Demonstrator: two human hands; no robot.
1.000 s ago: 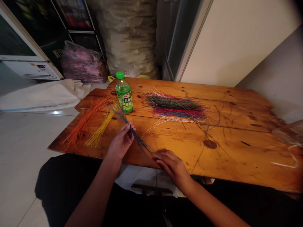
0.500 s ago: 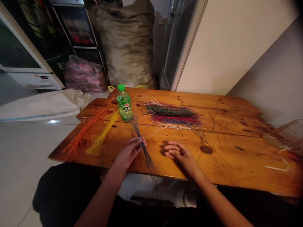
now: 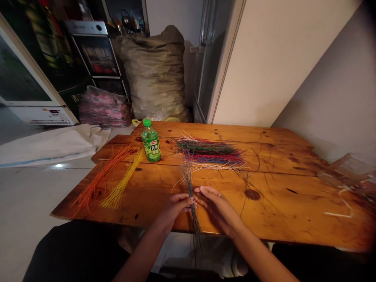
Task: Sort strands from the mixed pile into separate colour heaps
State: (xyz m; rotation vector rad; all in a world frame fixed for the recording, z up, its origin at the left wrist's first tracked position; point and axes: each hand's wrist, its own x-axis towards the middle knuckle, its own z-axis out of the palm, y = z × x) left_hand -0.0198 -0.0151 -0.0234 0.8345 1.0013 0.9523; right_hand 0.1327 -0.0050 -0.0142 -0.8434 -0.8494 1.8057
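Note:
My left hand pinches a bundle of thin dark grey strands near its middle. The bundle runs nearly upright in the view, its lower ends hanging past the table's front edge. Close on the right of it is my right hand, fingers apart and slightly curled, the fingertips beside the strands; whether they touch is hard to see. Beyond the hands lies a pile of green, red, blue and white strands. To the left are a yellow bundle and an orange bundle.
A green-capped drink bottle stands on the wooden table behind the yellow bundle. At the table's right end sits a clear plastic container. A large stuffed sack and a bag of pink items rest on the floor behind.
My left hand has carried the grey bundle rightward and turned it more upright. My right hand has come in close to the bundle. The camera view has tilted up a little.

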